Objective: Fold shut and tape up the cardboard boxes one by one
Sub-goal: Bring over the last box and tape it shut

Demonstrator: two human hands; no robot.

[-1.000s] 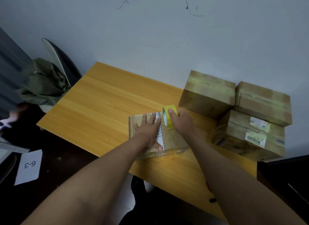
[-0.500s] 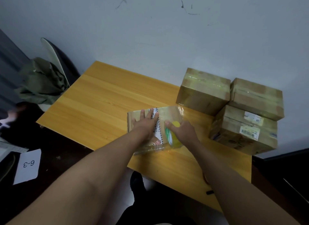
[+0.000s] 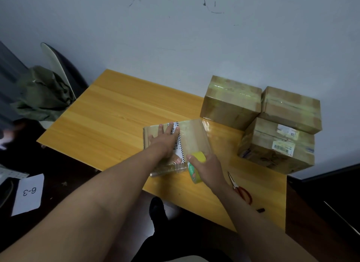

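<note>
Left hand (image 3: 164,142): flat, fingers spread, pressing the box (image 3: 176,144) at desk (image 3: 116,113) centre. Right hand (image 3: 209,169): gripping tape roll (image 3: 195,169) at the box's near edge. Three taped boxes (image 3: 261,117) stacked right; this one apparently still unsealed.

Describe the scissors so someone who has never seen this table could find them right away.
Start at the wooden table and go to its near right part, past the stacked cardboard boxes. The scissors lie flat just right of the right hand holding the yellow tape roll. Their red handles are the only red thing there.
</note>
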